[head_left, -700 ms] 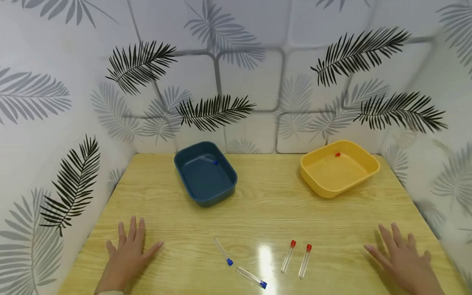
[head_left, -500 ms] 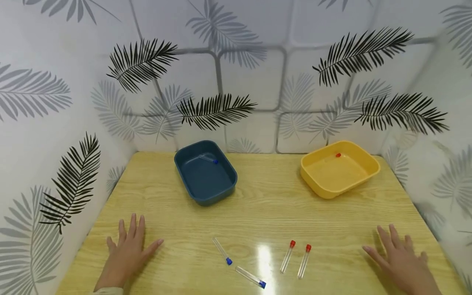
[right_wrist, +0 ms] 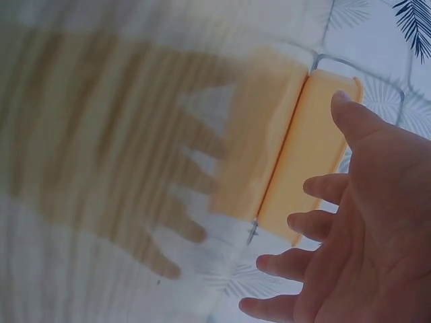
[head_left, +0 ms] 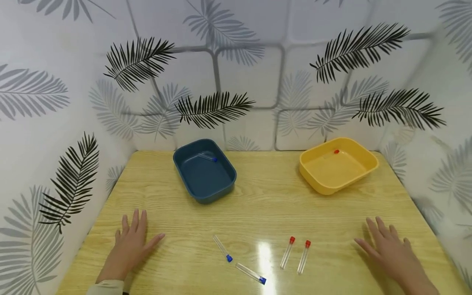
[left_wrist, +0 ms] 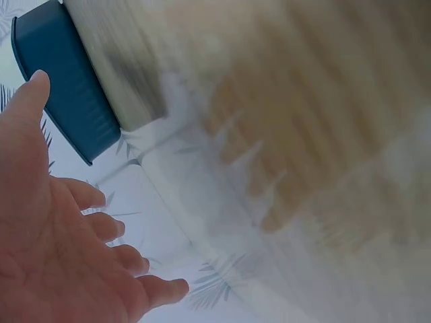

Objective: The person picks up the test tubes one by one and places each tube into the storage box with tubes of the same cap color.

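My left hand point(head_left: 127, 250) hovers low over the left of the table with fingers spread, holding nothing. On the right, my right hand point(head_left: 389, 252) is likewise spread and holds nothing. Between them lie two clear test tubes with blue caps, one tube point(head_left: 222, 247) pointing its cap towards me and another tube point(head_left: 250, 273) nearer the front. To their right, two red-capped test tubes, the left one point(head_left: 287, 253) and the right one point(head_left: 304, 257), lie side by side with caps pointing away. The wrist views show both palms, their fingers apart.
A dark blue tray point(head_left: 204, 196) stands at the back left, holding a blue-capped tube point(head_left: 208, 157). The yellow tray point(head_left: 324, 189) at the back right holds a red-capped tube point(head_left: 336, 152). A leaf-patterned wall covering point(head_left: 250, 131) borders the wooden table point(head_left: 265, 213).
My right hand has moved a little inward and away from me; my left hand has shifted slightly forward. The tubes and trays stay put while the head view tips slightly.
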Tool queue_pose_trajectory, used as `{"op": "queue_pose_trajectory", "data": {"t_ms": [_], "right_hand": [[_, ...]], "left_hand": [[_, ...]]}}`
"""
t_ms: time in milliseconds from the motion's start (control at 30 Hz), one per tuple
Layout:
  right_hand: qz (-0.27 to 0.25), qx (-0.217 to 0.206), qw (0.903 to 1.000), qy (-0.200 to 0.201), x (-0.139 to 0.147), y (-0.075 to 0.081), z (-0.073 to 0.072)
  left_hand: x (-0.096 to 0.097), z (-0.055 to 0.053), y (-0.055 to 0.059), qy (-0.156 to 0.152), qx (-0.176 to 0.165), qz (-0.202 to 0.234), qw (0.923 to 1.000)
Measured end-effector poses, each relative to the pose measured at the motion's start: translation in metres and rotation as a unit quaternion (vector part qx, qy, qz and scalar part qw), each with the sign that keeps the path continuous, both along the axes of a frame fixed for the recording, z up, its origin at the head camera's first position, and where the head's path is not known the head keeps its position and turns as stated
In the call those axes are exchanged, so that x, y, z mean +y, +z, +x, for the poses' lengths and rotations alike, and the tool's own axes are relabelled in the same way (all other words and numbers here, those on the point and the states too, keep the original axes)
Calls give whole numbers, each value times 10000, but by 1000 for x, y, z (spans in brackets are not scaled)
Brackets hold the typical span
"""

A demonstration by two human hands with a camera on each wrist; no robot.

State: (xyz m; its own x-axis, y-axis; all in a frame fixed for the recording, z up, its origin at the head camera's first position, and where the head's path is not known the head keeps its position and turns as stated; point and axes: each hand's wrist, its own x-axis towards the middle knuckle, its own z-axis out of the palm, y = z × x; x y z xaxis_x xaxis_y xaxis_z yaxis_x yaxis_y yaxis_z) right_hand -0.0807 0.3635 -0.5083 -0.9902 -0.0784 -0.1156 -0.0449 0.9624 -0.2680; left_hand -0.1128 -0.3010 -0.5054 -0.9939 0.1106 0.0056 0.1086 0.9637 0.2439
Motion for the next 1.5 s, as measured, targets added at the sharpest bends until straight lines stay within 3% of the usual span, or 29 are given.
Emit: {"op": "queue_pose_trajectory", "data": {"t_ms": [133, 233, 367, 600, 933, 1167, 1500], "right_hand": [[-54, -10, 9999, 124, -8, 5, -5], [29, 217, 9994, 268, -15, 12, -7], [-64, 414, 9981, 458, -29, 22, -14], [-25, 500, 9953, 828, -57, 36, -33], [-73, 862, 9877, 1300, -94, 40, -51], [-84, 1153, 9800, 1622, -121, 43, -59], [-144, 1125, 9736, 1983, -165, 54, -72]], "left_hand": [[0, -6, 1, -113, 43, -44, 9999], [1, -12, 5, -234, 38, 16, 9997], [4, -19, 13, -406, 41, 176, 9990], [11, -34, 28, -627, 187, 94, 9978], [19, -55, 43, -930, 408, 60, 9948], [31, -74, 51, -1051, 261, 64, 9941], [47, -107, 58, -1167, 312, -72, 9926]]}}
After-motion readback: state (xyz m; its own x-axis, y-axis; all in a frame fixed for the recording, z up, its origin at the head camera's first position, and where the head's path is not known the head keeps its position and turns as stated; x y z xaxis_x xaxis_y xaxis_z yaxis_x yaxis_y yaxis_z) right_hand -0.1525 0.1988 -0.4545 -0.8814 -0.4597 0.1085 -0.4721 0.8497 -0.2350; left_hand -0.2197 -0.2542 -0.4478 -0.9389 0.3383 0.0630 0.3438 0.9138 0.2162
